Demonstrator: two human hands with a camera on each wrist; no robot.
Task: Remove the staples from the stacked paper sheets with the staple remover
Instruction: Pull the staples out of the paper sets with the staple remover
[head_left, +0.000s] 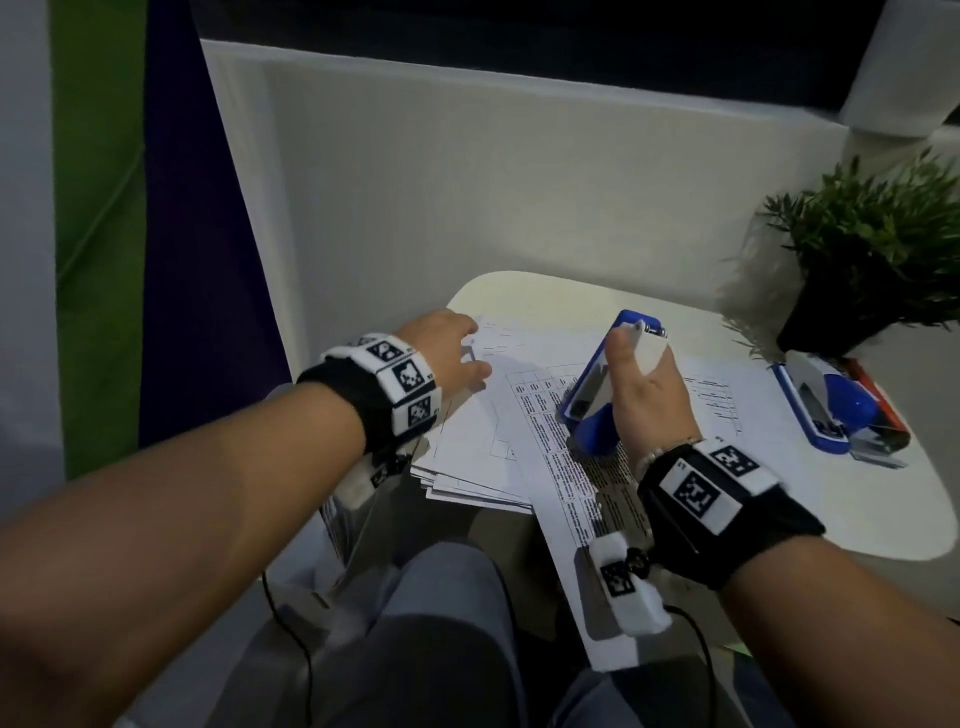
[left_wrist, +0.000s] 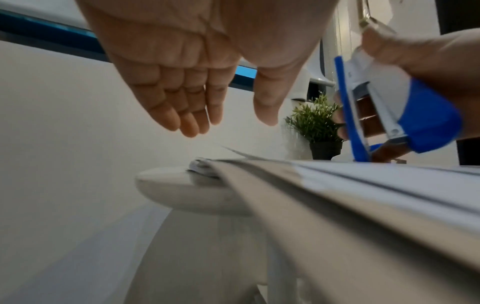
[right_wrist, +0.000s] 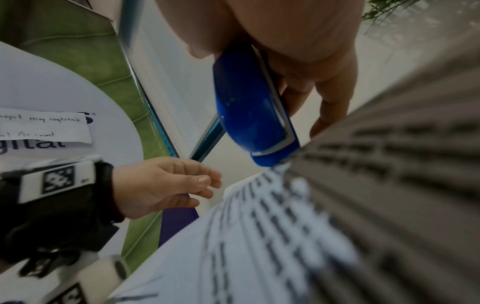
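White paper sheets (head_left: 470, 452) are lying in a loose, fanned stack. I am holding the left hand (head_left: 448, 358) over the stack's far left corner, its fingers (left_wrist: 192, 123) straight and side by side, thumb set apart, pinching nothing (from the left wrist view the fingertips are hovering just above the paper edge, not on it). Just right of that hand, a printed sheet (head_left: 566, 483) is lying slanted across the stack and hanging over the near edge of the white table (head_left: 841, 514). Above that sheet I am gripping the blue-and-white staple remover (head_left: 597, 395) in the right hand (head_left: 652, 402), thumb pressing on its white top and fingers curling round the far side. Its lower blue end is touching the printed sheet. Right of the grip, well apart, a second blue-and-white stapler (head_left: 826, 410) is lying, with a potted plant (head_left: 878, 249) standing beyond it.
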